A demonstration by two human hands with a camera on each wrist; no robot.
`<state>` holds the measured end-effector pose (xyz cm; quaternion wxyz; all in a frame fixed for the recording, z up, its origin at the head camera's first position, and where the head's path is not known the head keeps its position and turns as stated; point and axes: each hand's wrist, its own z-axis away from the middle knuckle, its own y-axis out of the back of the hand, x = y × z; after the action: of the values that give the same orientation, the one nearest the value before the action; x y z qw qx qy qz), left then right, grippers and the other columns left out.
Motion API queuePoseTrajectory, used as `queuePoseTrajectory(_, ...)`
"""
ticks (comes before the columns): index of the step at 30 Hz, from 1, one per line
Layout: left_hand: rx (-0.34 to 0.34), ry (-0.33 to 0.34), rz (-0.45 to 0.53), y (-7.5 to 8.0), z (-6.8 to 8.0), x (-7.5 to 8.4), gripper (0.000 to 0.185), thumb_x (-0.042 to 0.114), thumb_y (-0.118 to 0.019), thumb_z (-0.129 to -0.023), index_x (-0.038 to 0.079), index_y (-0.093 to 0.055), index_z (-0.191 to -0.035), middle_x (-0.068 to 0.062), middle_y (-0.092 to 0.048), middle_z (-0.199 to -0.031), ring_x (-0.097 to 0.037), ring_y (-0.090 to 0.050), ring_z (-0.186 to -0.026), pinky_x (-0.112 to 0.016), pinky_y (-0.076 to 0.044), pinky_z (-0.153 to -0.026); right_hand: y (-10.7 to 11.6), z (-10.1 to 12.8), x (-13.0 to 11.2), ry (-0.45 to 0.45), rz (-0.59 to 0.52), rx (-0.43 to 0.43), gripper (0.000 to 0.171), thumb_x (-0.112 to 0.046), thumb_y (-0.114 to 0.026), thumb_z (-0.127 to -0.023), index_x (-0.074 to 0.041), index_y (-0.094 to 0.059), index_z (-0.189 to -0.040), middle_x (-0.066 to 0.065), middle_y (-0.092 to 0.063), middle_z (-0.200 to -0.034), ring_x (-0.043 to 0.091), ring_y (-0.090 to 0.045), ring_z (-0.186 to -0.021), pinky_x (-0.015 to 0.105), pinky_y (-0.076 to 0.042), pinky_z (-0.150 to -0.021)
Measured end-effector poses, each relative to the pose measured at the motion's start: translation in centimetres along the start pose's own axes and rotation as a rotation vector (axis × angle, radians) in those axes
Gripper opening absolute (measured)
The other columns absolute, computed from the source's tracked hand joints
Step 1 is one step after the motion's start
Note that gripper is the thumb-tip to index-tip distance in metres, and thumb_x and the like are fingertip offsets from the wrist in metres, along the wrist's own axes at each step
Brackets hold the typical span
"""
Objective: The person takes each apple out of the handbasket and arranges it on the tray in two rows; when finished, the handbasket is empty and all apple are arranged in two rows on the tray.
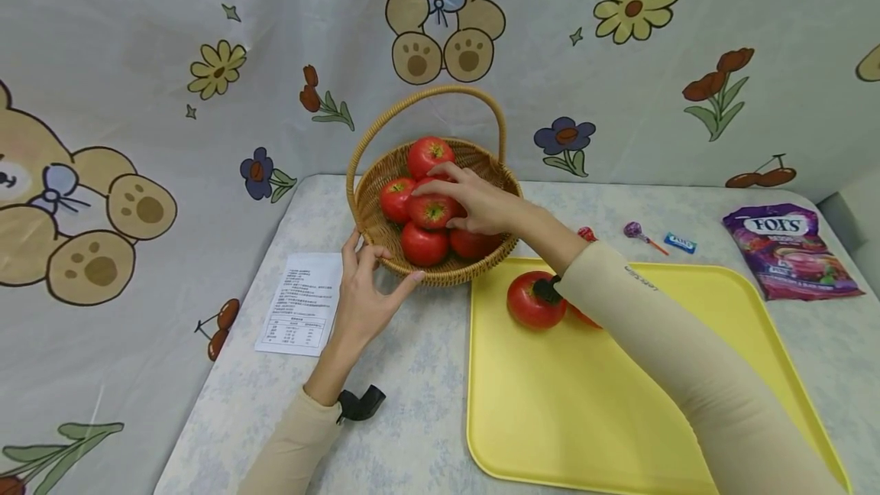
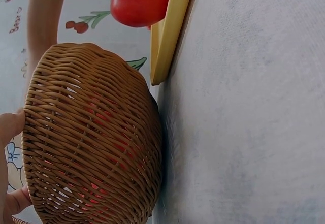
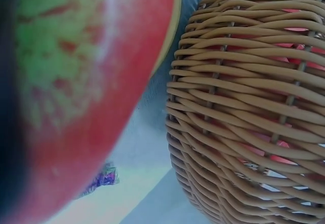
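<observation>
The right hand (image 1: 474, 201) reaches into the wicker basket (image 1: 385, 235), fingers curled over the top tomato (image 1: 431, 211) of the pile; whether they actually pinch it I cannot tell. The left hand (image 1: 364, 289) cups the basket's near rim, steadying it. The tomato looks smooth, firm and bruisable, best cradled around its sides. Right of the basket, on the pale floral surface (image 1: 412, 357), a yellow tray (image 1: 619, 403) holds another tomato (image 1: 532, 300).
</observation>
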<state>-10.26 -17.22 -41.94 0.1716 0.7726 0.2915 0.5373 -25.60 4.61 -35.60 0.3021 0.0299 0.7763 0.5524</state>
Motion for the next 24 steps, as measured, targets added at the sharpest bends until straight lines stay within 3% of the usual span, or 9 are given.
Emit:
queuePoseTrajectory(6, 0.007, -0.009, -0.005, -0.1, 0.0, -0.1, 0.05, 0.043, -0.08, -0.079, 0.011, -0.051, -0.104, -0.021, -0.018, -0.158, -0.04, -0.038, -0.139, -0.058, -0.044, -0.1, 0.0, 0.1, 0.1, 0.011, 0.015, 0.024, 0.066, -0.007, -0.081, -0.08, -0.023, -0.052, -0.136, 0.015, -0.04, -0.14, 0.033, -0.044, -0.125, 0.053, -0.038, -0.102)
queuePoseTrajectory(17, 0.006, -0.021, -0.001, -0.1, 0.0, -0.2, 0.049, 0.043, -0.08, -0.08, 0.011, -0.051, -0.104, -0.022, -0.019, -0.157, -0.04, -0.038, -0.139, -0.056, -0.045, -0.1, 0.3, 0.1, 0.2, -0.061, -0.007, 0.059, 0.064, -0.016, -0.083, -0.078, -0.026, -0.054, -0.134, 0.01, -0.042, -0.139, 0.032, -0.045, -0.126, 0.05, -0.042, -0.104)
queuePoseTrajectory(24, 0.005, -0.009, 0.001, -0.1, 0.0, -0.2, 0.049, 0.042, -0.08, -0.08, 0.011, -0.051, -0.104, -0.022, -0.019, -0.157, -0.037, -0.048, -0.13, -0.052, -0.048, -0.097, 1.7, 1.0, 0.2, -0.06, -0.118, 0.161, 0.065, -0.018, -0.086, -0.076, -0.024, -0.056, -0.133, 0.008, -0.044, -0.135, 0.023, -0.046, -0.12, 0.042, -0.052, -0.084)
